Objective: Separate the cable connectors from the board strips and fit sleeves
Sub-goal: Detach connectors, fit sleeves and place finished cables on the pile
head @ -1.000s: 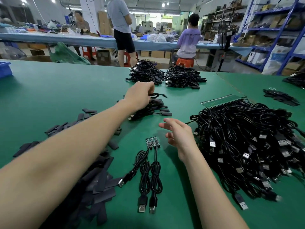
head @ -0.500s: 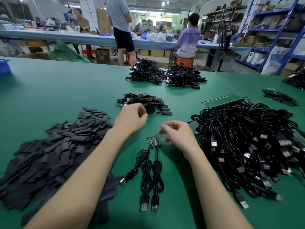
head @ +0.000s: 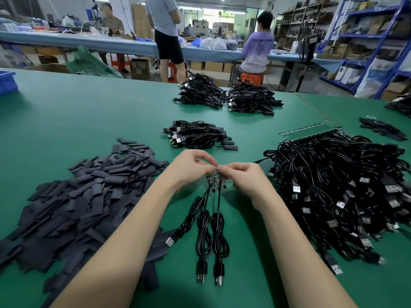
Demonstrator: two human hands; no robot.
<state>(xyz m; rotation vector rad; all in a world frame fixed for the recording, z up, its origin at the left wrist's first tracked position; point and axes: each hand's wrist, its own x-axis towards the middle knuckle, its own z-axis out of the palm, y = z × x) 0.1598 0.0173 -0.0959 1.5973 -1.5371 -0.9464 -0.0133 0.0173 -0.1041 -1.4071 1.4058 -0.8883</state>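
Strip [head: 215,178] crosswise, cables [head: 211,221] toward wearer.

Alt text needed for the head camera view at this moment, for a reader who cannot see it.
Both hands, left hand and right hand, pinch a small board strip above a green table, three black USB cables trailing from it. Black sleeves are heaped left, tangled cables right.

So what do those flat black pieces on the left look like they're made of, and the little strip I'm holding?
The black pieces: likely thin matte plastic or rubber sleeving; they lie flat, dull, with no shine. The strip, pinched by both hands, left and right: probably circuit board, green with small specks on it, cables hanging from it. Its detail is too small to confirm.
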